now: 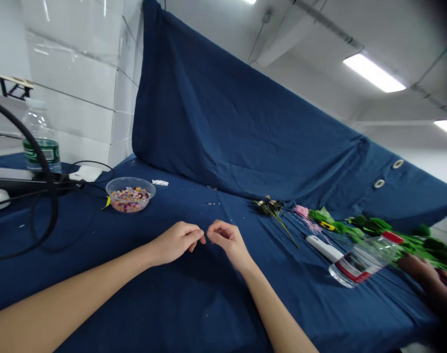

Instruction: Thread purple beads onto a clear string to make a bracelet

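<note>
My left hand [178,242] and my right hand [229,245] face each other with fingertips almost touching, just above the blue cloth [204,314]. Thumb and forefinger are pinched together on each side. Anything between the fingers is too small to make out. Beyond my hands, a few tiny beads [213,204] lie in a short row on the cloth. To the left stands a clear plastic bowl [151,189] partly filled with mixed pink, yellow and dark red beads [130,200].
Left are a water bottle [42,149] and black cables [54,196]. Right lie artificial flowers [269,206], green leaves [378,225], a white glue-gun-like tool [324,248] and a tilted red-capped bottle [363,262]. Another person's hand [425,274] is beside that bottle. A blue curtain [238,108] hangs behind.
</note>
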A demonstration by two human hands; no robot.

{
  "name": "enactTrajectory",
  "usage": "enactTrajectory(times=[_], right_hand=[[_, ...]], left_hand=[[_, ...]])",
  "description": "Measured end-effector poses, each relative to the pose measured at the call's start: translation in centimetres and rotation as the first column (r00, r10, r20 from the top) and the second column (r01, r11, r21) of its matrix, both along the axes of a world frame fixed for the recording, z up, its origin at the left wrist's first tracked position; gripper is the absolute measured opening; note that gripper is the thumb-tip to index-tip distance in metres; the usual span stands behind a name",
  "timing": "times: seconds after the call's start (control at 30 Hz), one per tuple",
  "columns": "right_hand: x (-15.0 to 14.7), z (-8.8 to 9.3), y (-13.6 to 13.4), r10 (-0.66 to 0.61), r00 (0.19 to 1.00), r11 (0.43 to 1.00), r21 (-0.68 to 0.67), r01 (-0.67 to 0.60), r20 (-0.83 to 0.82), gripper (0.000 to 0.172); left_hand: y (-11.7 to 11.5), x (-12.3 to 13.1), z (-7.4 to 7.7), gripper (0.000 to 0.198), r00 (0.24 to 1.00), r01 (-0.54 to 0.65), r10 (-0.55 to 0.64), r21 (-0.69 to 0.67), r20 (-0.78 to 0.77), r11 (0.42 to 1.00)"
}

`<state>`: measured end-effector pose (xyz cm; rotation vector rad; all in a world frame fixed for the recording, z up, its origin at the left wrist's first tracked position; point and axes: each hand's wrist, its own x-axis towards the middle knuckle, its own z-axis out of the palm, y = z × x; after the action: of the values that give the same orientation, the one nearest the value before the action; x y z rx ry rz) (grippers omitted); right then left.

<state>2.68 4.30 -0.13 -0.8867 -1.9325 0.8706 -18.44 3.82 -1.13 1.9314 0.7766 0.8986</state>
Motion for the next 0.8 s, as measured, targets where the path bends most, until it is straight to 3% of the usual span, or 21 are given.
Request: enactTrajectory(times=[0.47,0.67,0.8], right_hand=[[0.5,0.1,0.2,-0.075,0.997,0.997,0.000,0.075,0.028,0.023],[1.3,0.4,0.6,-0.251,0.967,0.963,0.087,0.254,-0.043,0.031],[1.3,0.6,0.9,-0.338,0.941,0.926,0.167,0.339,-0.034,0.033]], left_hand=[[0.3,0.0,0.5,0.030,0.980,-0.198,0.196,0.130,0.032,0.971],[0.8,-0.1,0.0,0.027,0.969,-0.207,0.236,0.284,-0.070,0.936],[0.8,-0.5,0.2,0.022,0.953,-0.128,0.217,0.368,-0.213,0.921]])
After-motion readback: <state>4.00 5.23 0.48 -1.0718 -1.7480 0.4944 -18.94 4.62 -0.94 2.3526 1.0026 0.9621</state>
